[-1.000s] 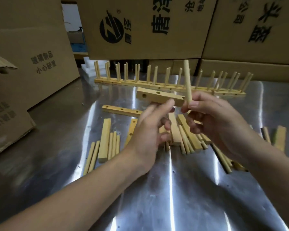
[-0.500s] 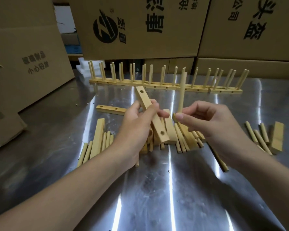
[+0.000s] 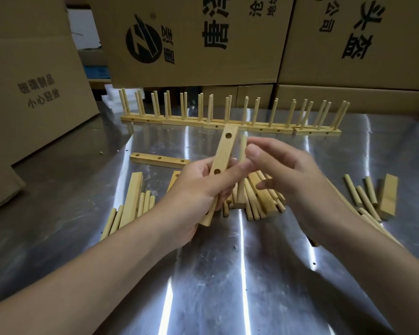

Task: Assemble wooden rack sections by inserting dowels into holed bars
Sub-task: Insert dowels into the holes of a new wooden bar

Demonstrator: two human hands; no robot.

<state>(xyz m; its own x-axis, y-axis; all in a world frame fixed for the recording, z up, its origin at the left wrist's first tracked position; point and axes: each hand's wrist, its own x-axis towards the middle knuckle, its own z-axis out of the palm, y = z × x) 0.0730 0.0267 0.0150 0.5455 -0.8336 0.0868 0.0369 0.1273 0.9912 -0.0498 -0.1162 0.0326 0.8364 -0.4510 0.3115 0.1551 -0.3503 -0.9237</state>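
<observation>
My left hand (image 3: 198, 189) grips a holed wooden bar (image 3: 224, 151) above the metal table (image 3: 228, 274). The bar stands steeply, its far end up, with two holes facing me. My right hand (image 3: 290, 180) pinches a dowel (image 3: 242, 151) upright just right of the bar. The dowel's lower part runs down behind my left thumb. Under both hands lies a pile of loose dowels and bars (image 3: 259, 201).
A row of finished rack sections (image 3: 228, 122) with upright dowels stands at the back. One holed bar (image 3: 159, 160) lies flat to the left. More dowels and bars lie at the left (image 3: 133, 206) and right (image 3: 373, 197). Cardboard boxes (image 3: 198, 39) wall the back and left.
The bar in my left hand has swung from lying across to standing steeply with its holes toward me. The dowel has come down and closer beside it.
</observation>
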